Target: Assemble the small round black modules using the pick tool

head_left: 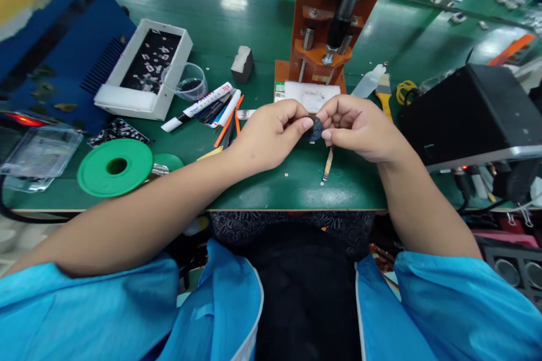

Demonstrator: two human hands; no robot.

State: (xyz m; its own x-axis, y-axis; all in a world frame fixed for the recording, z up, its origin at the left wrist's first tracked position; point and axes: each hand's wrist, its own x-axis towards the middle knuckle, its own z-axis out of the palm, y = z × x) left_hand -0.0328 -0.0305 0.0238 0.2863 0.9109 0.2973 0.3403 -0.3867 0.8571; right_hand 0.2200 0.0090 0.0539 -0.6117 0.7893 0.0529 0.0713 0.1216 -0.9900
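Observation:
My left hand (273,134) and my right hand (359,127) meet over the green bench in front of the orange press. Between their fingertips is a small dark round part (314,129), partly covered by the fingers, so its exact kind cannot be made out. Both hands pinch it, thumb against fingers, from opposite sides. Below the right fingers a narrow strip (328,163), tan with a dark end, points down toward the bench; whether it joins the dark part is hidden. Just behind the hands, a white pad (312,96) lies at the foot of the press (324,56).
To the left are a white box (146,104) of small parts, a clear cup (189,83), markers (207,100) and a green spool (115,167). A brush (384,96), a clear bottle (369,82) and a black device (470,110) stand right. A grey block (242,65) sits behind.

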